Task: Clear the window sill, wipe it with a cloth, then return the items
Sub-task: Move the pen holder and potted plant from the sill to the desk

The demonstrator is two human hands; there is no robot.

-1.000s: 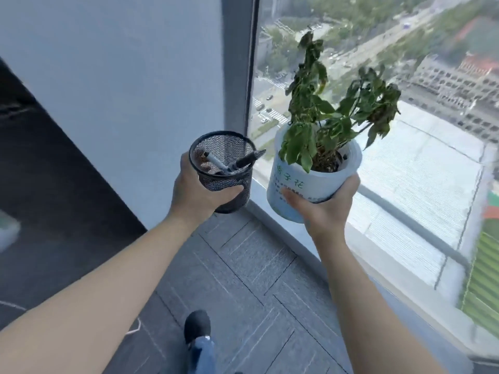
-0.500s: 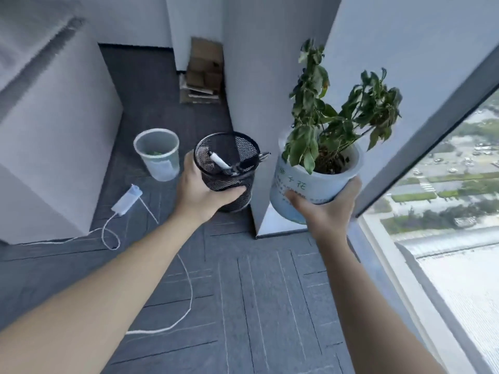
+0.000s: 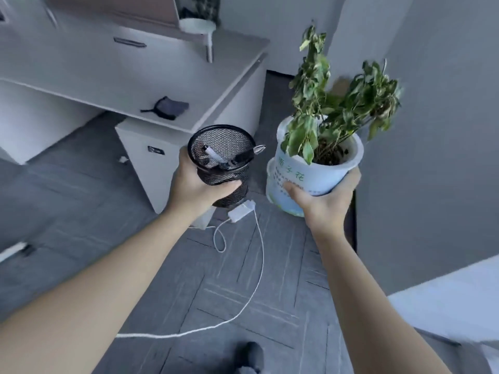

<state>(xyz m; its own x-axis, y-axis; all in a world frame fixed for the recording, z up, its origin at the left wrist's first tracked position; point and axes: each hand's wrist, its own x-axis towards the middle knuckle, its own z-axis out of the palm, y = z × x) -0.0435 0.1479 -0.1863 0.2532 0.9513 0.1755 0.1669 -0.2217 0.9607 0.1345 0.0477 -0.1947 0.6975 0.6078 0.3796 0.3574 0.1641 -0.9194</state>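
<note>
My left hand [image 3: 194,186] grips a black mesh pen holder [image 3: 222,163] from the side, held in the air at chest height; a few pens lie slanted inside it. My right hand [image 3: 324,201] cups the bottom of a white plant pot [image 3: 310,176] with green lettering, and a droopy green plant [image 3: 332,103] stands in it. Both items hang side by side above the grey floor. The window sill is out of view.
A white desk [image 3: 135,85] stands ahead on the left with a dark cloth-like item [image 3: 168,107] on it and a drawer unit [image 3: 159,157] beneath. A white charger and cable [image 3: 241,213] trail across the floor. A grey wall [image 3: 432,130] rises on the right.
The view has swung left, away from the window and toward the desk. Both hands kept their hold on the pen holder and the plant pot, carried along with the turn.
</note>
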